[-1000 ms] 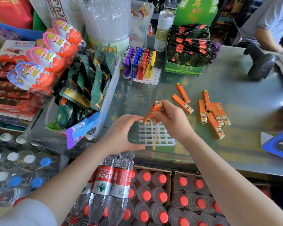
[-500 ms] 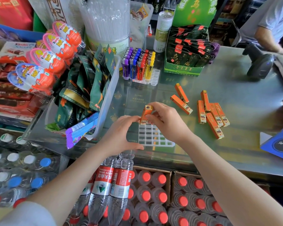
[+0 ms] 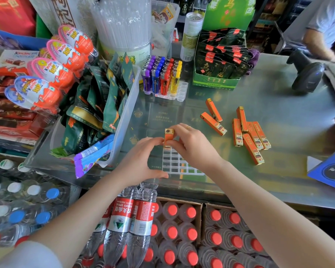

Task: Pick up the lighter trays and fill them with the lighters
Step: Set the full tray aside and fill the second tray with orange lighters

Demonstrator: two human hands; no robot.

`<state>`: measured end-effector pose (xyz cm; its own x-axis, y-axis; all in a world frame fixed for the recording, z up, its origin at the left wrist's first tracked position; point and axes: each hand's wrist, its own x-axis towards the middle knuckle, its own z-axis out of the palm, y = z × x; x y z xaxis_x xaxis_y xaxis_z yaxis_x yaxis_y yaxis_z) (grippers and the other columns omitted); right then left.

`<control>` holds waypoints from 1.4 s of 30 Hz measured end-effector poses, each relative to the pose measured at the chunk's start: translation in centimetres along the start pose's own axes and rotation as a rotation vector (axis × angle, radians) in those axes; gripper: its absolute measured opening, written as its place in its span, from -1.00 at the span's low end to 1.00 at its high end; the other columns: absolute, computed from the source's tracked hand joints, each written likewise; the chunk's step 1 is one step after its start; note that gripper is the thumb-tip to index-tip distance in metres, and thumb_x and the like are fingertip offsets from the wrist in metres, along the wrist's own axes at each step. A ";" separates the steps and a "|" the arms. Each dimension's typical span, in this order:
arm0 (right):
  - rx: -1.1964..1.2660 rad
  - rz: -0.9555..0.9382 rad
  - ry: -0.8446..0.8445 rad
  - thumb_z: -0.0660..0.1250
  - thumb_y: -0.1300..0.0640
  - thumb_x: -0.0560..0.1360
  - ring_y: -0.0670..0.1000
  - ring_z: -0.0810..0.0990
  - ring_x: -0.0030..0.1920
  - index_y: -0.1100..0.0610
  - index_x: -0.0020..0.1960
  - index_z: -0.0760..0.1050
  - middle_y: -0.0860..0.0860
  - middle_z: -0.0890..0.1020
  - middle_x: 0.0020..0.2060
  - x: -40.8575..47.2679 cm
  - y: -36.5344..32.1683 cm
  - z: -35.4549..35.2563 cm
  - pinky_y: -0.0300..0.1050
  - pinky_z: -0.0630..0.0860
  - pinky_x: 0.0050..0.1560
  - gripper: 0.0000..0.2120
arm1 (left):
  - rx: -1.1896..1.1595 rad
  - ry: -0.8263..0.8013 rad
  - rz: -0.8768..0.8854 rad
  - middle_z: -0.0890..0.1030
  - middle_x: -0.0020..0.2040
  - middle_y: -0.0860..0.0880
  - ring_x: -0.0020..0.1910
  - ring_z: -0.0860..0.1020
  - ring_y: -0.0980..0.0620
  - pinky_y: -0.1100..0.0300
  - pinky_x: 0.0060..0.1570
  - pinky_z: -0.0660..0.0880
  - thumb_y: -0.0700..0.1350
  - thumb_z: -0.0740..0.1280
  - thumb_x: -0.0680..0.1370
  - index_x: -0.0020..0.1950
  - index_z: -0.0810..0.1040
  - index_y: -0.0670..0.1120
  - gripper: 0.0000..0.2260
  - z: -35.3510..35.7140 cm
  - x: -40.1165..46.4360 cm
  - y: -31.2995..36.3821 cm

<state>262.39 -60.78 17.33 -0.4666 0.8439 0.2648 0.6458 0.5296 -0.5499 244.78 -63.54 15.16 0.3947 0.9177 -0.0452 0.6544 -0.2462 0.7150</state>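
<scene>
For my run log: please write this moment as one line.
left hand: steadies tray | right hand: holds orange lighter upright at tray's far corner | spare lighters: loose on counter

The orange lighter (image 3: 168, 138), tilted in the right hand (image 3: 193, 147) 1 second ago, now stands upright at the clear tray's (image 3: 179, 165) far edge, with the left hand's (image 3: 141, 161) fingers (image 3: 153, 141) now touching it.
</scene>
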 end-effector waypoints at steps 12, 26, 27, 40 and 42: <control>-0.300 0.539 0.222 0.26 0.19 0.50 0.20 0.48 0.07 0.19 0.10 0.49 0.17 0.54 0.07 -2.1 5.9 -3.3 0.02 0.46 -0.03 -0.80 | 0.050 -0.061 -0.034 0.26 0.19 0.22 0.18 0.21 0.32 0.36 0.22 0.14 0.04 0.52 0.26 0.37 0.21 0.04 -0.23 -0.4 0.3 1.0; -0.322 0.585 0.157 0.25 0.17 0.51 0.17 0.39 0.08 0.14 0.15 0.49 0.12 0.58 0.07 -1.4 7.0 -2.1 -0.03 0.30 0.09 -0.78 | 0.052 -0.019 -0.035 0.32 0.32 0.11 0.21 0.21 0.32 0.37 0.22 0.12 0.04 0.51 0.28 0.36 0.23 0.02 -0.26 0.1 0.8 0.7; -0.268 0.589 0.166 0.27 0.17 0.50 0.17 0.38 0.09 0.11 0.14 0.51 0.11 0.58 0.08 -1.6 7.1 -2.3 -0.05 0.27 0.10 -0.78 | 0.051 -0.014 -0.041 0.32 0.32 0.11 0.21 0.21 0.32 0.37 0.22 0.12 0.04 0.51 0.27 0.36 0.24 0.02 -0.26 0.1 0.7 0.7; 0.543 0.524 0.226 0.39 0.31 0.41 -0.11 0.40 -0.33 0.01 -0.08 0.50 -0.10 0.50 -0.31 -3.3 2.2 -3.8 -0.23 0.43 -0.21 -0.77 | 0.035 0.007 -0.050 0.34 0.25 0.16 0.18 0.24 0.30 0.34 0.18 0.16 0.01 0.53 0.26 0.32 0.27 0.06 -0.28 -0.1 -0.3 0.6; 0.587 0.491 0.242 0.39 0.35 0.40 -0.10 0.41 -0.31 0.00 -0.02 0.48 -0.12 0.50 -0.29 -3.5 1.6 -3.9 -0.24 0.44 -0.20 -0.70 | 0.038 0.004 -0.043 0.34 0.28 0.14 0.19 0.24 0.30 0.34 0.19 0.16 0.01 0.53 0.26 0.33 0.26 0.06 -0.28 0.1 -0.4 0.5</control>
<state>267.37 -62.54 18.62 -0.0246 0.9996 0.0120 0.2890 0.0186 -0.9572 244.99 -64.01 15.48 0.3631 0.9289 -0.0727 0.6947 -0.2178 0.6856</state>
